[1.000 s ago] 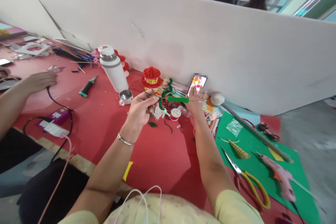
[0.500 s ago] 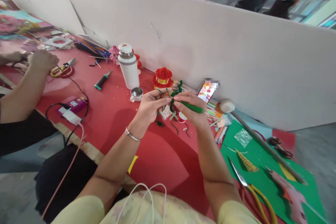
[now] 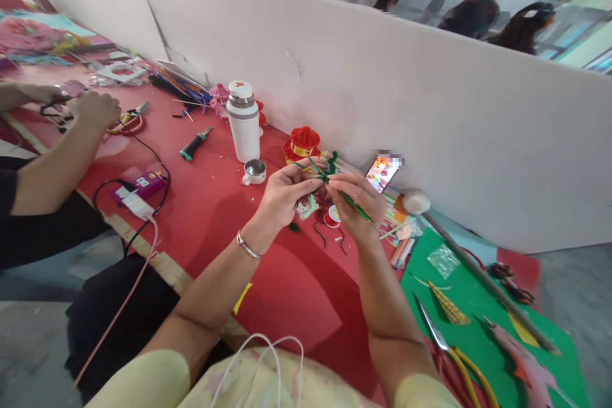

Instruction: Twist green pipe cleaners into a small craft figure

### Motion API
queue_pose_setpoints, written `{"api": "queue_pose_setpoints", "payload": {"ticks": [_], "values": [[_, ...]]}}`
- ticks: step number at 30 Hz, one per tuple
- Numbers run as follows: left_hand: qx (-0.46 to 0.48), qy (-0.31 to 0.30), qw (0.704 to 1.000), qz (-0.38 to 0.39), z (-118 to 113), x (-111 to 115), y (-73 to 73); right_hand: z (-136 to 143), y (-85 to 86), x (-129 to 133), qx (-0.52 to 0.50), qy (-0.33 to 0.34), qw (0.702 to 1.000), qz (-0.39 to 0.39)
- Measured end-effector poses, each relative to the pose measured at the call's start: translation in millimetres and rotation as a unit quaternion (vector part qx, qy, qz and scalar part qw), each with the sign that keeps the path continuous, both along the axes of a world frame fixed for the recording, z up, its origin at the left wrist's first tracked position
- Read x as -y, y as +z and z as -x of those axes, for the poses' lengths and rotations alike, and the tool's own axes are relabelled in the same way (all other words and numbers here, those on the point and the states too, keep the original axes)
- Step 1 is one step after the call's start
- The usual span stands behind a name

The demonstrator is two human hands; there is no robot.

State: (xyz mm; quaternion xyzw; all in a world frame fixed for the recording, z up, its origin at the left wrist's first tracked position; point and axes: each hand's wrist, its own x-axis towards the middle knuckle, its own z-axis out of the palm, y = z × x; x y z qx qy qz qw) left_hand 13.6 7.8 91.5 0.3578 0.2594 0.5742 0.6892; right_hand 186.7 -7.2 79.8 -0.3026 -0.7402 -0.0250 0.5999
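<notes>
Green yarn work (image 3: 323, 173) is pinched between both hands above the red table (image 3: 287, 280). My left hand (image 3: 287, 194) has its fingers closed on the left side of this green piece, with thin strands rising over the fingertips. A slim green-handled tool (image 3: 354, 205), perhaps a hook, lies in the closed fingers of my right hand (image 3: 359, 201), its front end at the green piece. Beneath the hands are a bag of small white beads (image 3: 306, 208) and a spool of red thread (image 3: 332, 217).
A white bottle (image 3: 243, 127) and its metal cup (image 3: 255, 171) stand left of the hands; behind is a red fringed ornament (image 3: 303, 143). A lit phone (image 3: 383, 172), scissors (image 3: 447, 347) and pink glue gun (image 3: 526, 363) are right. Another person's hand (image 3: 95, 108) works far left.
The camera view has shifted slightly, moving the scene rightward. The green tool has turned from nearly level to slanting down to the right in my right hand; both hands remain together at the green piece.
</notes>
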Motion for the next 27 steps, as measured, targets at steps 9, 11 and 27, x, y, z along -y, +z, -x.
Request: {"api": "queue_pose_setpoints", "payload": {"ticks": [9, 11, 27], "values": [[0.008, -0.016, 0.999, 0.031, -0.8, 2.0, -0.9, 0.4, -1.4, -3.0, -0.023, 0.039, 0.999, -0.007], [0.013, -0.025, 0.999, 0.032, 0.4, 0.2, -2.8, 0.3, 0.0, -2.5, -0.033, 0.046, 0.998, 0.02], [0.005, 0.012, 0.999, 0.035, -0.7, -2.7, -4.5, -1.5, -10.6, -6.0, -0.157, 0.084, 0.966, 0.189]]}}
